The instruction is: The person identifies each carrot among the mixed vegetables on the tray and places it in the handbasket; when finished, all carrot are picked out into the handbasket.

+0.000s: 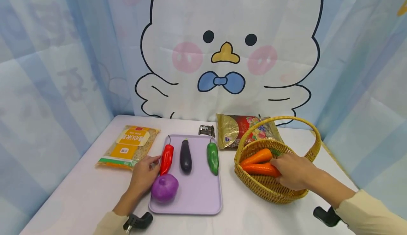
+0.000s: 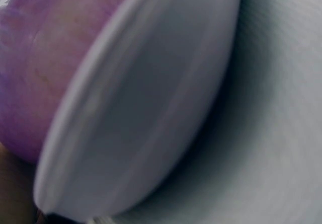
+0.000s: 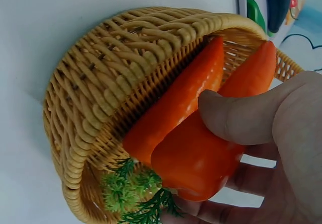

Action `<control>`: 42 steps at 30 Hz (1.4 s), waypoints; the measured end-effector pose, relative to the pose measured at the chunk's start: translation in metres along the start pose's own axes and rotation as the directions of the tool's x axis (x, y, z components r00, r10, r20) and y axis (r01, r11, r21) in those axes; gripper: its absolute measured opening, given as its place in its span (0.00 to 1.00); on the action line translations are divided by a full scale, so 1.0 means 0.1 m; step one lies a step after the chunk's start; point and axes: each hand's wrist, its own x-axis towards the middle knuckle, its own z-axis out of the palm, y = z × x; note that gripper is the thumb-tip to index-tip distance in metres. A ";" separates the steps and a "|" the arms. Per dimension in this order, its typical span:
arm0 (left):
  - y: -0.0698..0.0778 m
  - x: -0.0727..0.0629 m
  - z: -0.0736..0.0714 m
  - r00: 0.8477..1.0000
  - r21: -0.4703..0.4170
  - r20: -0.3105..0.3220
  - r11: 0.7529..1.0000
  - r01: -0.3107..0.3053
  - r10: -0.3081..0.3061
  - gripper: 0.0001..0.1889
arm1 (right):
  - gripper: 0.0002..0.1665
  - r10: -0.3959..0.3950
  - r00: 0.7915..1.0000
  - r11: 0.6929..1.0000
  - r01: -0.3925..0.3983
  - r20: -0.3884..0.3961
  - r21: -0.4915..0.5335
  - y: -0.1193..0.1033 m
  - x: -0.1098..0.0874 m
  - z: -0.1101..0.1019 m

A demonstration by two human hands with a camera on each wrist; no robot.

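Currently: left hand (image 1: 143,175) rests at tray (image 1: 203,192) left edge, fingers relaxed, holding nothing, beside onion (image 1: 164,188) and red pepper (image 1: 166,159). Eggplant (image 1: 186,155), green pepper (image 1: 213,158) lie further right on tray. Right hand (image 1: 294,171) inside basket (image 1: 270,189), grip clamped on near carrot (image 1: 262,169); second carrot (image 1: 255,156) alongside. Step judged: carrot pick-up. Next move needs lift clear of basket handle.

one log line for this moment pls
right hand: grips carrot in basket | left hand: rests at tray edge beside onion
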 end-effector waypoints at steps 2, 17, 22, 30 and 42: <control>0.00 0.00 0.00 1.000 0.002 0.001 1.000 0.000 0.000 0.20 | 0.15 0.016 1.000 1.000 -0.017 0.021 0.010 0.02 0.00 0.02; -0.01 -0.02 -0.01 1.000 0.002 -0.003 1.000 0.006 -0.006 0.20 | 0.12 0.048 0.985 0.997 -0.058 0.165 0.056 0.02 0.15 0.21; -0.01 -0.03 -0.01 1.000 0.003 -0.005 1.000 0.005 -0.005 0.20 | 0.13 0.066 0.976 0.991 -0.088 0.210 0.099 0.01 0.18 0.27; -0.03 -0.01 -0.01 1.000 0.001 -0.018 1.000 -0.006 0.006 0.20 | 0.21 0.059 0.977 0.985 -0.090 0.203 0.146 0.05 0.20 0.30; 0.02 -0.04 -0.14 0.997 -0.079 0.069 0.996 0.048 -0.042 0.20 | 0.15 -0.024 0.998 0.992 0.016 0.065 0.127 -0.07 0.12 0.26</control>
